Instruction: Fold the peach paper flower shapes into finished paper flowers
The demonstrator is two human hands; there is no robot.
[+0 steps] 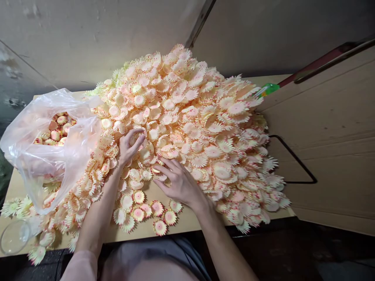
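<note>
A large heap of artificial flower petal pieces (187, 113), cream and pale pink with fringed edges and red-tipped spots, covers most of the table. My left hand (130, 145) is over the heap's near left part, thumb and forefinger curled close together; what they hold, if anything, I cannot make out. To its right, my right hand (177, 181) rests at the heap's near edge with fingers spread, its fingertips touching several petal pieces. Below and between my wrists, loose petal pieces with darker pink rims (160, 227) lie on the bare tabletop.
A clear plastic bag (79, 152) at the left holds more petal pieces. Near the front left corner stands a clear round container (15, 236). Cardboard (331, 156) rises along the right side, with a bent black rod (299, 160). A green packet (268, 89) lies behind the heap.
</note>
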